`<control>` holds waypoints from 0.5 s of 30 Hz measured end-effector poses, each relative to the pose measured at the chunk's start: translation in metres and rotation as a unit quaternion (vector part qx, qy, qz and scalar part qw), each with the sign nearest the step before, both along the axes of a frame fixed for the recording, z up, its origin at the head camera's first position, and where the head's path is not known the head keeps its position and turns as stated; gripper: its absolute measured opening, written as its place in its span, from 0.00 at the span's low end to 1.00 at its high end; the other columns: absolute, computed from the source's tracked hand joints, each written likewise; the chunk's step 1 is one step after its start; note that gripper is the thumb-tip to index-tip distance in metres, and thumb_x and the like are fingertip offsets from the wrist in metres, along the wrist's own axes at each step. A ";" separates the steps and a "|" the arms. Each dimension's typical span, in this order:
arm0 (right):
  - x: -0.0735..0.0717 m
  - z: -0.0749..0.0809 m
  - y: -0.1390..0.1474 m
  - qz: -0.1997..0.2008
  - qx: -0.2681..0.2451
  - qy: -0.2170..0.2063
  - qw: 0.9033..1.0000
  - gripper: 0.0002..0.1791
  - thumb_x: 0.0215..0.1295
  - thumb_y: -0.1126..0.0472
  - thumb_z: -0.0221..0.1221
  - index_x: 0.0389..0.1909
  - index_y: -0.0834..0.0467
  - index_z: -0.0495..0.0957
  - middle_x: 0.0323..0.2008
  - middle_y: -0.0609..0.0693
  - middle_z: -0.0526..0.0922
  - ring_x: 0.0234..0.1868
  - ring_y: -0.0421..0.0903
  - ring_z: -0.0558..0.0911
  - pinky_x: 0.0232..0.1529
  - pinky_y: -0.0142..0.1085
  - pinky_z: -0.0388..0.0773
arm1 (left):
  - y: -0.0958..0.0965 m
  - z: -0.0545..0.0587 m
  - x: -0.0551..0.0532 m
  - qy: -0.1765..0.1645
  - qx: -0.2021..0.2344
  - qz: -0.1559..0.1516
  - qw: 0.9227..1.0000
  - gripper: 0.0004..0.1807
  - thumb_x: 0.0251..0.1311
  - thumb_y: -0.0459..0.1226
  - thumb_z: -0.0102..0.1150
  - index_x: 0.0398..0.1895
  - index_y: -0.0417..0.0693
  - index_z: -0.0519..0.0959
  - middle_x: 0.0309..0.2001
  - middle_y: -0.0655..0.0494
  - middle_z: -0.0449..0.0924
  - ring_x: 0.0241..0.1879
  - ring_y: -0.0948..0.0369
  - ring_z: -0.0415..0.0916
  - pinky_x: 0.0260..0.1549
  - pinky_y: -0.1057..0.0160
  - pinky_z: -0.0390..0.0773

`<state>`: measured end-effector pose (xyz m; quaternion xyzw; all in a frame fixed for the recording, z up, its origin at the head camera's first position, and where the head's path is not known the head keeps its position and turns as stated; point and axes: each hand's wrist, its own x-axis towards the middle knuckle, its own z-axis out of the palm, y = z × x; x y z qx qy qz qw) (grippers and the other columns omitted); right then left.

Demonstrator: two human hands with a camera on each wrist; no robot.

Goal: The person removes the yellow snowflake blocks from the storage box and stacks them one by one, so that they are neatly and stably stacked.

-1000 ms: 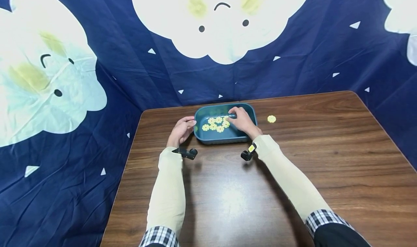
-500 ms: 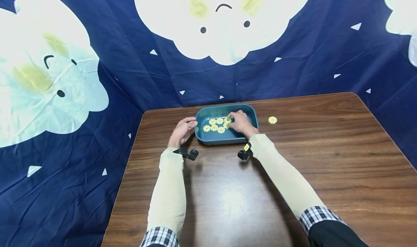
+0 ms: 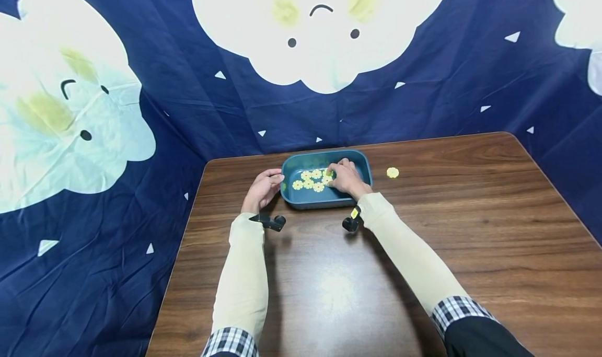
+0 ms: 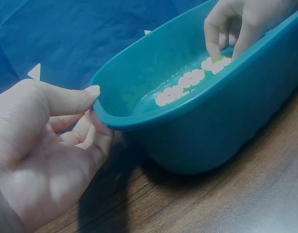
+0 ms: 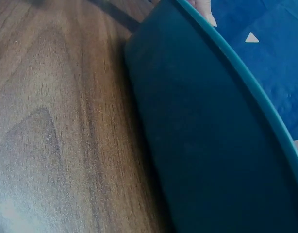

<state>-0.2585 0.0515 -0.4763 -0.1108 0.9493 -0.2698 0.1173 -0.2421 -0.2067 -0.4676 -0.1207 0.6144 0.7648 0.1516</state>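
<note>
A teal rectangular basin with rounded corners sits on the table, with several pale yellow flower-shaped pieces lying on its floor. My left hand pinches the basin's left end, thumb on top of the rim and the other fingers beneath its outer side. Inside the basin, my right hand points down, its thumb and index finger pinching one yellow flower-shaped piece at the right of the group. In the right wrist view the basin's outer wall hides that hand's fingertips.
One more yellow flower-shaped piece lies on the wooden table, right of the basin. A blue cloth printed with white clouds hangs behind the table's back edge and along its left side.
My right hand has moved slightly left and lower in the basin, its fingers now down at a flower-shaped piece. My left hand keeps its hold on the rim.
</note>
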 end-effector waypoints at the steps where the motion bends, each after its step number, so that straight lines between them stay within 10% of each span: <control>1: 0.000 0.000 0.000 -0.001 -0.001 0.001 1.000 0.20 0.59 0.52 0.66 0.51 0.51 0.75 0.61 0.59 0.63 0.61 0.58 0.62 0.62 0.49 0.63 | 0.000 0.000 0.000 -0.001 -0.001 0.001 1.000 0.09 0.66 0.25 0.48 0.45 0.43 0.68 0.28 0.60 0.73 0.30 0.65 0.67 0.33 0.70 0.70; 15: -0.002 0.001 0.003 -0.020 -0.019 0.009 1.000 0.14 0.58 0.54 0.66 0.36 0.57 0.74 0.55 0.58 0.69 0.59 0.56 0.65 0.61 0.46 0.63 | 0.000 0.001 0.001 -0.001 -0.002 0.004 1.000 0.09 0.66 0.25 0.48 0.45 0.42 0.67 0.27 0.60 0.72 0.28 0.65 0.67 0.32 0.71 0.70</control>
